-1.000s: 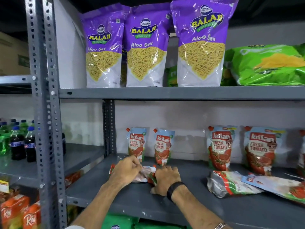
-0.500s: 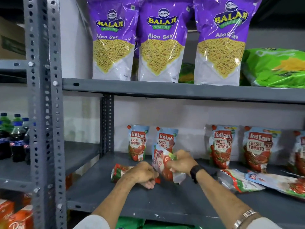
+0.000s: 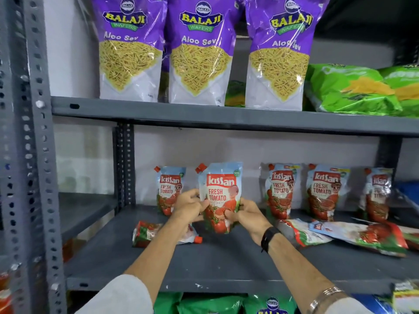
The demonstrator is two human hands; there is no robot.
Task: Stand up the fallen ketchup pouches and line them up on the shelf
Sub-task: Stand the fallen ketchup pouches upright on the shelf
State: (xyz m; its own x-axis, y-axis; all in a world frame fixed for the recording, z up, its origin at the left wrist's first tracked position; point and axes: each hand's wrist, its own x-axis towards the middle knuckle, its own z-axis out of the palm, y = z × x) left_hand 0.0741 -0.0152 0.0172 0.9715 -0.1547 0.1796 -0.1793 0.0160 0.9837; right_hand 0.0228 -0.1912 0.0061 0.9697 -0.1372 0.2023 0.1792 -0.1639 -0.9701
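I hold one ketchup pouch [image 3: 221, 193] upright over the grey shelf [image 3: 217, 261], my left hand [image 3: 189, 206] gripping its left side and my right hand [image 3: 248, 214] its right side. It hides most of a standing pouch behind it, whose red cap [image 3: 200, 167] shows. Another pouch [image 3: 169, 189] stands at the back left. Three more pouches [image 3: 281, 190] [image 3: 326, 191] [image 3: 377, 193] stand at the back right. One fallen pouch [image 3: 145, 233] lies under my left forearm. Two fallen pouches [image 3: 301, 232] [image 3: 362, 235] lie flat on the right.
Purple snack bags [image 3: 199, 53] and green bags [image 3: 349, 89] fill the shelf above. A grey perforated upright [image 3: 34, 155] stands at the left. More green bags [image 3: 210, 304] sit on the shelf below.
Both hands lifted a fallen pouch off the shelf floor and turned it upright, label facing me. The camera moved closer and tilted.
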